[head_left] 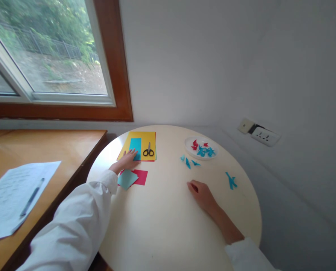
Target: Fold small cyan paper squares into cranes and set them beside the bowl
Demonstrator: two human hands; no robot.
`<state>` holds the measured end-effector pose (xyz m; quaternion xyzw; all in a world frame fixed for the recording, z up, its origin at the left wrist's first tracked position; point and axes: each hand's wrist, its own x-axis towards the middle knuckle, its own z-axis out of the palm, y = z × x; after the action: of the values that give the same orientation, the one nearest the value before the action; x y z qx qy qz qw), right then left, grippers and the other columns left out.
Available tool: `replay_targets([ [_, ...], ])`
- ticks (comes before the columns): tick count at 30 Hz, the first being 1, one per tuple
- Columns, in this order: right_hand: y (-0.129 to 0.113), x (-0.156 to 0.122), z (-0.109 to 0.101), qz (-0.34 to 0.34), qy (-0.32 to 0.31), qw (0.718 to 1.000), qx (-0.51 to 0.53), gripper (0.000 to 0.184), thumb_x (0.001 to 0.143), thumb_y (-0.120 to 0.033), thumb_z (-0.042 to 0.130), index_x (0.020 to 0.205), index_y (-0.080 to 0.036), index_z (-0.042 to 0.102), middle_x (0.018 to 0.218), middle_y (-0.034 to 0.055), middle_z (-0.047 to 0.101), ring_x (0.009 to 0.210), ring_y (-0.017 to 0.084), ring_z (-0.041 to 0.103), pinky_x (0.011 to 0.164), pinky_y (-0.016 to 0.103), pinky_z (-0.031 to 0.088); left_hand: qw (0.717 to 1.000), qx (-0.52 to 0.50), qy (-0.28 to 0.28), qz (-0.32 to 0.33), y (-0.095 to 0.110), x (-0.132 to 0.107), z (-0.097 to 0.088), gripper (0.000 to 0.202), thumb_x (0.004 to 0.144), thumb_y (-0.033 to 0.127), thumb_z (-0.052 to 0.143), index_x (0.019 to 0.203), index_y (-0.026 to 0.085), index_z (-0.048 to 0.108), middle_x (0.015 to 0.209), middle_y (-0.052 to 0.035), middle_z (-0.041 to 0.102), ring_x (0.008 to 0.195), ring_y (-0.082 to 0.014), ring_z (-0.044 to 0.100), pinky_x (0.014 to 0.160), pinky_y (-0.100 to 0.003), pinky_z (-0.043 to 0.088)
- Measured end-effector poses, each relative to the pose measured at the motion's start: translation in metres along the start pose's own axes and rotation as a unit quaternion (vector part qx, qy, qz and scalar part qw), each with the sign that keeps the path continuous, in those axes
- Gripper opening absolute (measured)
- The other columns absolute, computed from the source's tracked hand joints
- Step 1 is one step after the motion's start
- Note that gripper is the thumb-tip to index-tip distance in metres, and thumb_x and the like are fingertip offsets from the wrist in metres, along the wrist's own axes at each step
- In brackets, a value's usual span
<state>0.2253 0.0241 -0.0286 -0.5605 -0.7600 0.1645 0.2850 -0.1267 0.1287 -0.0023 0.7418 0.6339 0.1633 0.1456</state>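
My left hand [126,160] reaches out with its fingers stretched, the tips on the lower end of a blue paper strip [135,144]. That strip lies on a stack of coloured sheets with a yellow sheet [125,146] on top. Black-handled scissors [148,151] rest on the stack to the right of the strip. Just below the hand are a pale green paper piece [127,180] and red paper [142,177]. On the bare tabletop, my right hand [202,195] rests with its fingers curled in, nothing visible in them. Folded blue paper cranes [187,163] lie beyond it.
A clear round dish [188,149] holds red and blue folded cranes. Blue paper scraps [231,181] lie near the right edge of the round table [162,226]. A wooden desk [69,145] on the left carries a written sheet [8,199] and a pen [32,197].
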Motion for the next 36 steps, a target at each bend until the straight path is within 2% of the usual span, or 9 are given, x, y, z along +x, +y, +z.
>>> replay_targets([
  [8,-0.001,-0.001,0.001,0.002,0.001,1.0,0.002,0.03,0.081,-0.032,0.037,0.054,-0.02,0.03,0.052,-0.0027,0.039,0.051,0.012,0.036,0.052,0.026,0.025,0.998,0.047,0.012,0.029,0.0,0.0,0.004,0.038,0.079,0.038,0.045,0.108,0.017,0.058,0.111,-0.0147,0.063,0.102,-0.0288,0.057,0.085,-0.033,0.04],
  [14,0.0,-0.001,0.002,-0.002,0.011,1.0,0.0,0.031,0.081,-0.032,0.038,0.053,-0.02,0.029,0.05,-0.0032,0.037,0.05,0.011,0.034,0.051,0.025,0.023,0.996,0.066,0.059,-0.006,0.004,0.002,-0.001,0.026,0.081,0.03,0.042,0.08,0.015,0.063,0.074,-0.0109,0.067,0.066,-0.0222,0.06,0.06,-0.029,0.04],
  [17,0.0,0.0,0.002,-0.004,0.012,1.0,0.0,0.031,0.081,-0.032,0.038,0.053,-0.02,0.029,0.05,-0.0034,0.037,0.05,0.01,0.034,0.05,0.025,0.023,0.99,0.073,0.116,-0.024,0.006,0.006,-0.02,0.023,0.081,0.025,0.04,0.08,0.015,0.061,0.077,-0.0099,0.068,0.068,-0.0199,0.059,0.062,-0.028,0.04],
  [21,-0.003,0.0,0.0,-0.003,0.008,1.0,0.01,0.032,0.081,-0.031,0.04,0.052,-0.02,0.031,0.049,-0.0039,0.037,0.049,0.01,0.034,0.05,0.024,0.024,0.967,0.08,0.238,-0.044,0.015,0.01,-0.07,0.031,0.085,0.024,0.031,0.092,0.012,0.059,0.094,-0.0134,0.066,0.083,-0.0216,0.06,0.072,-0.03,0.041],
  [23,-0.004,-0.001,-0.001,-0.002,0.003,1.0,0.024,0.031,0.081,-0.03,0.041,0.052,-0.019,0.034,0.05,-0.0041,0.037,0.049,0.01,0.035,0.05,0.024,0.026,0.939,0.068,0.338,-0.004,0.029,0.003,-0.094,0.028,0.084,0.029,0.038,0.088,0.014,0.061,0.085,-0.0097,0.068,0.076,-0.0204,0.061,0.068,-0.029,0.043],
  [26,-0.003,-0.002,-0.001,0.0,0.013,0.998,0.064,0.025,0.081,-0.03,0.045,0.059,-0.019,0.047,0.052,-0.004,0.041,0.05,0.011,0.038,0.05,0.024,0.03,0.91,0.047,0.401,0.097,0.059,-0.021,-0.108,0.024,0.085,0.029,0.042,0.087,0.015,0.062,0.078,-0.0062,0.068,0.069,-0.0177,0.063,0.064,-0.028,0.046],
  [30,-0.001,-0.003,-0.003,-0.028,0.142,0.983,0.113,0.012,0.078,-0.029,0.053,0.082,-0.018,0.057,0.063,-0.0012,0.05,0.057,0.013,0.047,0.055,0.026,0.04,0.869,0.014,0.388,0.308,0.093,-0.069,-0.073,0.017,0.084,0.017,0.046,0.093,0.016,0.06,0.089,-0.0065,0.069,0.084,-0.0162,0.065,0.075,-0.029,0.051],
  [33,-0.004,-0.012,-0.007,-0.07,0.209,0.966,0.135,0.03,0.075,-0.029,0.059,0.103,-0.02,0.052,0.085,0.0044,0.056,0.075,0.017,0.054,0.063,0.03,0.045,0.835,0.031,0.265,0.482,0.103,-0.101,-0.026,0.023,0.085,0.012,0.043,0.104,0.016,0.055,0.098,-0.0084,0.068,0.097,-0.0165,0.062,0.088,-0.035,0.049],
  [36,-0.009,-0.028,-0.013,-0.089,0.225,0.96,0.142,0.034,0.078,-0.028,0.056,0.111,-0.021,0.048,0.099,0.0089,0.054,0.088,0.02,0.055,0.069,0.034,0.048,0.832,0.041,0.162,0.529,0.104,-0.124,0.014,0.022,0.087,0.012,0.04,0.104,0.013,0.055,0.098,-0.0121,0.068,0.099,-0.0191,0.062,0.091,-0.038,0.048],
])
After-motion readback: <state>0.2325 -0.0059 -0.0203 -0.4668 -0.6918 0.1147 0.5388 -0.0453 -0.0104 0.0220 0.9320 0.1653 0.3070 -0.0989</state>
